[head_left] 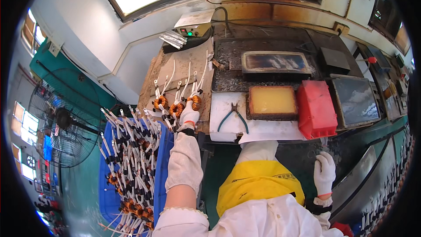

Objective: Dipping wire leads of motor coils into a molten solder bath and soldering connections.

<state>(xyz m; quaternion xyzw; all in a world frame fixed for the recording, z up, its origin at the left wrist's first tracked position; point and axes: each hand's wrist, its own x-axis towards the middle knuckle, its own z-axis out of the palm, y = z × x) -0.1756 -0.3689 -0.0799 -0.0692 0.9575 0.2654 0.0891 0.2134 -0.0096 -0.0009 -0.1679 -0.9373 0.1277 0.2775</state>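
Observation:
Three copper-wound ring coils with white leads and metal lugs stand in a row on the bench's left part. My white-gloved left hand [189, 115] has its fingers closed on the rightmost coil [196, 102]. Just left of it are the middle coil [176, 110] and the left coil [161, 102]. Below and left of my forearm, a blue crate [162, 166] is piled with more such coils, their white leads sticking up. My gloved right hand [324, 173] hangs off the bench's front edge below a red plastic bin [316, 109], fingers loosely bent, nothing visible in them.
Green-handled cutters [233, 118] lie on white paper beside a tray of yellowish material [272, 101]. Behind stands a rectangular solder pot [276, 62]. A control box [193, 24] with a green light and silvery bars [173, 39] are at the back left. A fan [63, 118] stands left.

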